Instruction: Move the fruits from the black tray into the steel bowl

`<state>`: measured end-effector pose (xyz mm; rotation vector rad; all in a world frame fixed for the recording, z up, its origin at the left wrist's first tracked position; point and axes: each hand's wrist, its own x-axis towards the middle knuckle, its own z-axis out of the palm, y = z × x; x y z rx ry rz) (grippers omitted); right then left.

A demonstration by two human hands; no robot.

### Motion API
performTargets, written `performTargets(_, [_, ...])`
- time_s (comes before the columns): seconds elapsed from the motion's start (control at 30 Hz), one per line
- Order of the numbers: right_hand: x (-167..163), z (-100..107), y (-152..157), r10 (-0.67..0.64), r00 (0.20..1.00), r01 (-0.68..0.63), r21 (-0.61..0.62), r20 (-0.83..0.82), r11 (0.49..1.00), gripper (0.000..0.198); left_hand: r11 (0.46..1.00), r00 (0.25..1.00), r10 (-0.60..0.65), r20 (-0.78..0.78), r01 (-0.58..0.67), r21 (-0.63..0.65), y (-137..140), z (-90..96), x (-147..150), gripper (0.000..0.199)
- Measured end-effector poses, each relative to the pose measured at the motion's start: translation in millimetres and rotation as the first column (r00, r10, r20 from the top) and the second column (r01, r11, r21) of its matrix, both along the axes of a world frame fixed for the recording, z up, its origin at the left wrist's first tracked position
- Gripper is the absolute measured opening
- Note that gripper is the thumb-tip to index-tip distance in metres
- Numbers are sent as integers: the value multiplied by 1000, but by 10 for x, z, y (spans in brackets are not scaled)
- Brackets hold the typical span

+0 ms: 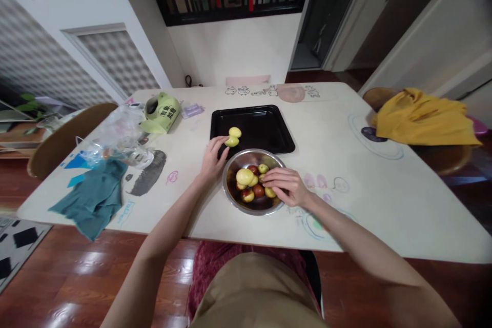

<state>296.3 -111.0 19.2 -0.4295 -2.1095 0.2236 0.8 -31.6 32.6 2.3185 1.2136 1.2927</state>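
Note:
A steel bowl near the table's front edge holds several jujubes, some yellow-green, some red-brown. Over its right rim reaches my right hand, fingers curved over a jujube at the bowl's right side; its grip is partly hidden. Behind the bowl lies a black baking tray. My left hand is at the tray's near left corner, fingertips and thumb around the end of a green jujube. Another yellow-green jujube rests just behind that one on the tray.
On the left of the table are a teal cloth, clear plastic bags, a green paper bag and a small purple packet. A yellow cloth hangs over a chair at right. Drawings mark the tabletop.

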Motion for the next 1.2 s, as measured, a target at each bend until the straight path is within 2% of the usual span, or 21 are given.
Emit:
performTargets(0.27, [-26, 50, -35, -39, 999, 39, 42, 0, 998, 25, 987, 974, 78, -212, -105, -119, 457, -222, 101, 42])
performTargets(0.5, [-46, 80, -56, -57, 998, 59, 78, -25, 995, 23, 987, 989, 66, -136, -85, -135, 535, -266, 67, 38])
performTargets(0.67, [-41, 75, -49, -76, 997, 79, 107, -30, 991, 24, 996, 999, 37, 36, -34, -87, 401, -152, 41, 36])
performTargets(0.77, [-39, 62, -51, -91, 995, 95, 104, -42, 990, 25, 998, 991, 8, 133, 0, -62, 240, -21, 71, 40])
performTargets(0.9, [-39, 69, -63, -148, 988, 151, 49, -48, 987, 29, 998, 981, -57, 188, 59, -3, -8, 191, 173, 41])
performTargets(0.97, [-38, 93, -71, -178, 982, 180, 32, -66, 983, 31, 991, 974, -130, 187, 121, 58, -122, 291, 228, 40])
performTargets(1.07, [-35, 132, -84, -205, 974, 208, 21, -97, 978, 35, 963, 966, -244, 88, 230, 143, -262, 399, 295, 41])
performTargets(1.2, [-33, 145, -92, -223, 972, 221, -30, -81, 975, 38, 925, 933, -359, 42, 349, 153, -376, 424, 373, 41])
